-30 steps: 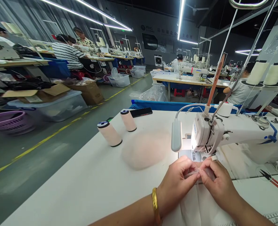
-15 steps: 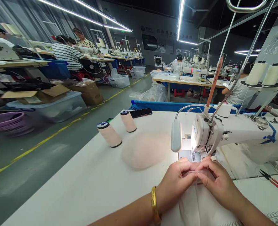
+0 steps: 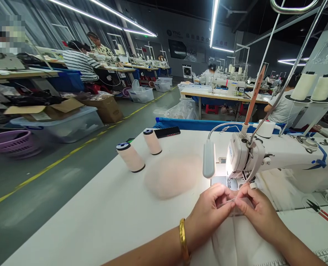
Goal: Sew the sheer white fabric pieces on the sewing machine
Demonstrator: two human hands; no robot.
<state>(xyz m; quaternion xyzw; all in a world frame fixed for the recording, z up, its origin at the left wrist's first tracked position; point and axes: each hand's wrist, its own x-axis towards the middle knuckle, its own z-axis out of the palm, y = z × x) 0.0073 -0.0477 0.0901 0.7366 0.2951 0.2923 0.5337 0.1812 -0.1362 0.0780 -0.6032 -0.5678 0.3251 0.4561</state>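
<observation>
In the head view, the left hand (image 3: pixel 209 212) and the right hand (image 3: pixel 256 210) are meeting just in front of the sewing machine (image 3: pixel 277 157), near the bench's (image 3: pixel 102 218) front edge. Both hands are pinching the upper edge of a sheer pale fabric piece (image 3: pixel 236 240): the left hand's thumb and forefinger are clenching it from one side, and the right hand's fingertips are grasping it from the other, so the fingertips of the two hands are nearly touching. The fabric is lying flat on the bench below the hands, running down toward the front edge, with its held edge sitting just before the machine's needle area. A gold bangle (image 3: pixel 183 240) is circling the left wrist.

A small lamp (image 3: pixel 209 159) on a bent neck is shining down beside the machine head. A soft pinkish pile of fabric (image 3: pixel 173 175) is resting near the middle of the bench, to the left of the hands. Two thread cones (image 3: pixel 130 157) are lying tilted toward the bench's left edge, and a dark phone (image 3: pixel 167 132) is sitting near the far edge. Red-handled scissors (image 3: pixel 323 212) are lying toward the right edge, well apart from the hands. Two large white spools (image 3: pixel 313 87) are standing on the rack behind the machine. Other people are sitting at benches across the aisle.
</observation>
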